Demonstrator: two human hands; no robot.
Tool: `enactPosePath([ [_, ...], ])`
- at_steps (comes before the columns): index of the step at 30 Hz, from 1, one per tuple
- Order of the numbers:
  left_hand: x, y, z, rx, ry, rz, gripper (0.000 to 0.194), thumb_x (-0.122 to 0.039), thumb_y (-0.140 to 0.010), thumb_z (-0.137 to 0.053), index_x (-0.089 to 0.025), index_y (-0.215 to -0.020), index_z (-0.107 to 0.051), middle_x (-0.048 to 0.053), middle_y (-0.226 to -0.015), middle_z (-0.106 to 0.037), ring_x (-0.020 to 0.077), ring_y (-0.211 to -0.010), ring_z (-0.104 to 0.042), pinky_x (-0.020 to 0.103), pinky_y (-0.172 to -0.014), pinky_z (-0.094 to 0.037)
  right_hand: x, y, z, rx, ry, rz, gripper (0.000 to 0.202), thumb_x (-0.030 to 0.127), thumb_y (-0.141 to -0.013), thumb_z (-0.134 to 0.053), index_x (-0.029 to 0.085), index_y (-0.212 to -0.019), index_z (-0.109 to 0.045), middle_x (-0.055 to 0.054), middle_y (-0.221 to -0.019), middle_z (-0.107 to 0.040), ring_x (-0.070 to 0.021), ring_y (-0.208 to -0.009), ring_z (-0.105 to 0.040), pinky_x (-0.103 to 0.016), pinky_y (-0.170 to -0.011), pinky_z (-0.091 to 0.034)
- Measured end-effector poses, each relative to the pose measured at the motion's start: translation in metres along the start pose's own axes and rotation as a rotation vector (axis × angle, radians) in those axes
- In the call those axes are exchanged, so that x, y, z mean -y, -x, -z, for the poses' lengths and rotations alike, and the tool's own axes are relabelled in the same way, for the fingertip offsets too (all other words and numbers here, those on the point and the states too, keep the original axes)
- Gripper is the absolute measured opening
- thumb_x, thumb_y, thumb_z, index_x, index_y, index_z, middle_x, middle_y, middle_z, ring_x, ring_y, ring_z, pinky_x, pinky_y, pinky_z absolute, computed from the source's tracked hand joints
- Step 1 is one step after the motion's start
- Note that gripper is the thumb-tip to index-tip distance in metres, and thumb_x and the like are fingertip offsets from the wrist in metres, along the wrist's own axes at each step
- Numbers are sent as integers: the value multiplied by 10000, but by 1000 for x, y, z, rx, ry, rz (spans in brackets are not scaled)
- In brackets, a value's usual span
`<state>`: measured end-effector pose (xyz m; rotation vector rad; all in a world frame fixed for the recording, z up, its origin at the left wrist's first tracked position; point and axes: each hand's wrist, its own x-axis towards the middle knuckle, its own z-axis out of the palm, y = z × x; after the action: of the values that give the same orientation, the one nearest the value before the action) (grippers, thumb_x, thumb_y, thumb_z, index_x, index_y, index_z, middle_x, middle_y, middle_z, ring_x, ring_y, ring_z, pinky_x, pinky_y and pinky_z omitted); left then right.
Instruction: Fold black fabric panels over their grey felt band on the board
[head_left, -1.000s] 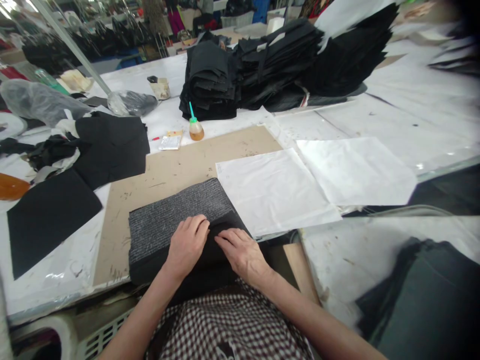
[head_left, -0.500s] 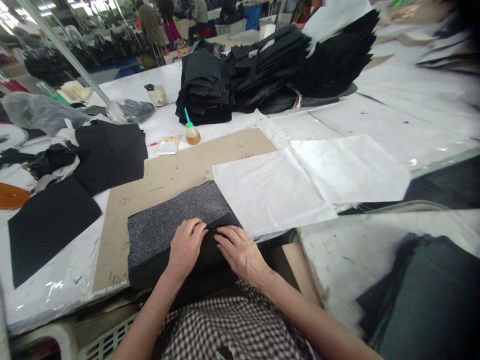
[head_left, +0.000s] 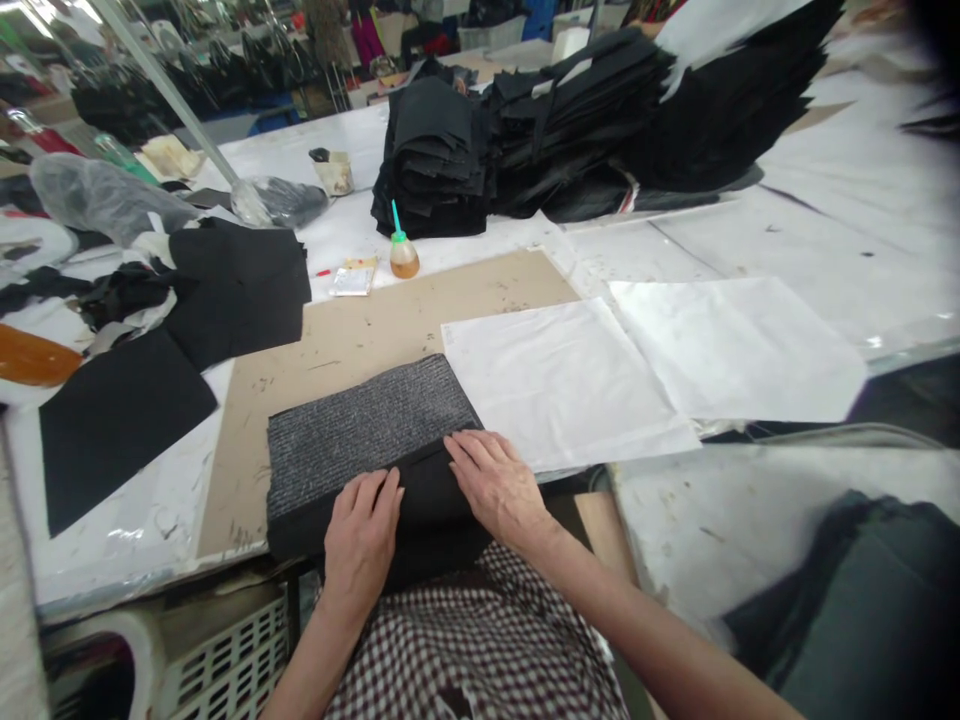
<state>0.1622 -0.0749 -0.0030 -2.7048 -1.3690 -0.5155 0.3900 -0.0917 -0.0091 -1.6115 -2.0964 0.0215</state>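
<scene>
In the lower middle of the frame I see the black cloth with the grey ribbed piece. It looks light, soft, hardly slippery; the folded edge seems good to hold. Left hand and right hand touch it; if either grip pinches, I cannot tell. The small packet shows no readable label.

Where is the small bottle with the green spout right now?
In the head view, the bottle stands left of centre on the table, beside the small white packet and just beyond the brown board.
</scene>
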Motion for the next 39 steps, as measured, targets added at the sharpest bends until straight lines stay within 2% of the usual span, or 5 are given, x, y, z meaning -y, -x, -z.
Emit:
enactPosePath([
  [15, -23, -14, 17, 164, -236, 40, 511, -521, -947, -528, -326, -1419, -505, 99, -1011, -588, 275, -934, -524, 421, -784, -427, 22, -6, 14, 151, 257, 75, 518, 455, -968, -542, 192, -1413, -517, -210, -1312, -570, -347, -1246, -501, -529, -1032, -397],
  [27, 49, 29, 40, 147, -94, 190, 319, -440, -937, -594, -234, -1179, -625, 75, -1141, -641, 281, -1058, -549, 419, -877, -423, 2, -12, 33, 102, 223, -11, 232, 338, -945, -610, 136, -1042, -668, -162, -1209, -602, -322, -1231, -477, -477, -1034, -384],
  [32, 58, 24, 44, 185, 108, 118, 184, -402, -934, -605, -253, -1029, -659, 26, -925, -634, 234, -928, -574, 440, -891, -433, 25, -35, 27, 101, 48, 281, 315, 364, -975, -569, 175, -1226, -593, -126, -1268, -594, -262, -1221, -491, -459, -1055, -358],
  [35, 65, 24, 50, 166, 266, -44, 156, -398, -928, -603, -261, -945, -676, 51, -1085, -626, 246, -1048, -562, 439, -937, -460, 30, -43, 19, 205, -86, 459, 256, 391, -1002, -520, 202, -1143, -622, -62, -1053, -675, -205, -1040, -583, -437, -1042, -362],
  [39, 79, 22, 54, 215, 459, -10, 245, -438, -926, -591, -280, -1107, -639, 60, -1306, -570, 253, -1206, -547, 435, -1027, -484, 14, -46, 41, 300, -333, 344, 230, 393, -1020, -475, 235, -973, -635, 5, -954, -685, -137, -863, -617, -261, -805, -458],
])
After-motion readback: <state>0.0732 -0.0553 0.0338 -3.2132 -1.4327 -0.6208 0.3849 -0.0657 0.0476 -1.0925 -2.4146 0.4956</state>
